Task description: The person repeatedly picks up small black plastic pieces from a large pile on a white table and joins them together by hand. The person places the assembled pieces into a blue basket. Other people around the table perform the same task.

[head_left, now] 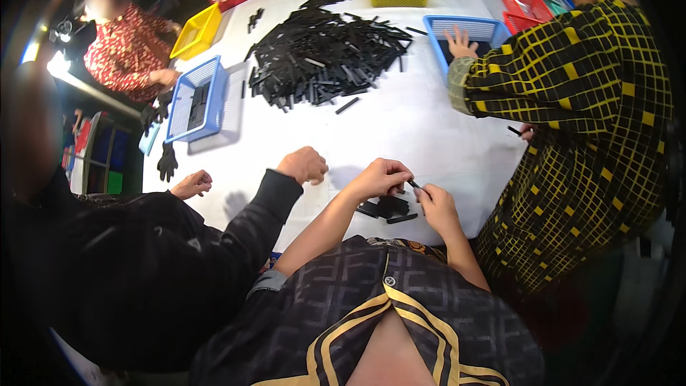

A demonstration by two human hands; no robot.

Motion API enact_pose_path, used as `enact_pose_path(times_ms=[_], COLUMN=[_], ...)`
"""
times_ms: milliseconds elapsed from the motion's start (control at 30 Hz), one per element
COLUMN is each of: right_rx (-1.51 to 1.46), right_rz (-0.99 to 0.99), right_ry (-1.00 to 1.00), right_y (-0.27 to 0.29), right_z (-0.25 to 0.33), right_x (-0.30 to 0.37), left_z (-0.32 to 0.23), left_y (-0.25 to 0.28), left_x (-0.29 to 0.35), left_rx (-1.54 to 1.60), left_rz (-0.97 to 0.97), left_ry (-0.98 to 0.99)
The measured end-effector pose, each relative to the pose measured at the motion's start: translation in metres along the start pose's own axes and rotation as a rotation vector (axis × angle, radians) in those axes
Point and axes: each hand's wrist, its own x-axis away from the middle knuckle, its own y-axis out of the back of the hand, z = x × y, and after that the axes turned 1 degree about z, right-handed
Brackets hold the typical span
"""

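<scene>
A thin black strip [414,184] is pinched between my two hands, just above the white table. My left hand [380,177] has its fingertips closed at the strip's upper end. At the lower end, my right hand [438,207] grips it between thumb and fingers. Beneath my hands lies a small group of black strips [392,206], partly covered by my left hand. One loose black strip [402,219] rests at the near side of that group, close to my right hand.
A large heap of black strips [321,53] covers the table's middle. Around it stand a blue basket [214,111], another blue basket [436,23] and a yellow basket [396,0]. A co-worker's dark sleeve [275,196] reaches in close on my left; a checked sleeve [529,75] is at right.
</scene>
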Motion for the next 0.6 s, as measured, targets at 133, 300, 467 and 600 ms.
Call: enact_pose_path(times_ms=[133, 300, 467, 600], right_rx=[0.391, 0.338, 0.367, 0.292], right_rz=[-0.147, -0.16, -0.246, -0.312], right_ry=[-0.015, 0.143, 0.197, 0.293], right_y=[-0.001, -0.004, 0.001, 0.007], right_z=[-0.023, -0.037, -0.029, -0.015], right_x=[0.01, 0.02, 0.013, -0.006], left_z=[0.043, 0.061, 0.053, 0.035], left_y=[0.051, 0.115, 0.142, 0.149], left_x=[-0.015, -0.038, -0.056, -0.066], left_rx=[-0.201, -0.455, -0.707, -0.792], left_rz=[-0.521, -0.968, -1.145, -1.048], left_ry=[-0.01, -0.001, -0.038, 0.036])
